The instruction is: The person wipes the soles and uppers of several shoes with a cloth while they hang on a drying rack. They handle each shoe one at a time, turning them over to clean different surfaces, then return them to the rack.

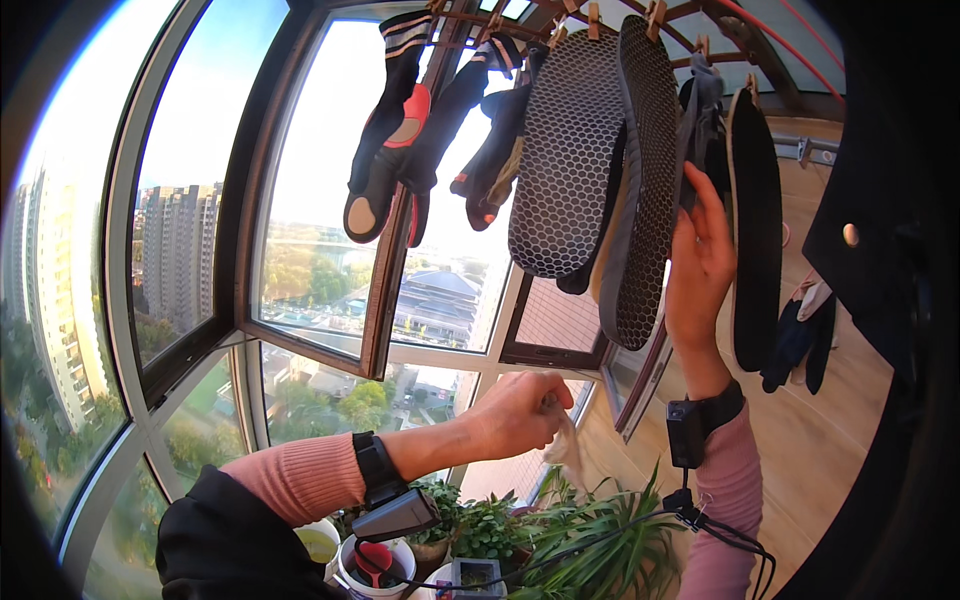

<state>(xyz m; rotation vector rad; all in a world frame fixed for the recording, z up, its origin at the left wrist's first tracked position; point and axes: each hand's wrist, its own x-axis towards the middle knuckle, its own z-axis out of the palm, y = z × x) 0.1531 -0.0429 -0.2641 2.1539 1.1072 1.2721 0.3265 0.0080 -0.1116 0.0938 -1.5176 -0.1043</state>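
Note:
My left hand (519,414) is closed around a small pale piece of thin cloth (564,448), perhaps a sock, whose loose end dangles below the fingers. Higher up, my right hand (703,259) reaches among the hanging laundry. Its fingertips are at the lower part of a grey sock (705,97), just right of a dark insole with a honeycomb pattern (646,187). Whether the fingers pinch the sock is hard to see. A second honeycomb insole (570,157) hangs to the left, and a black insole (754,240) hangs right of my right hand.
Wooden clothespins (657,19) hold the laundry on a brown rack (682,11). Dark striped socks (401,82) and red-black insoles (382,172) hang at left. An opened window sash (382,300) juts inward. Potted plants (600,532) and buckets (375,562) stand below. A cable (600,536) crosses between my arms.

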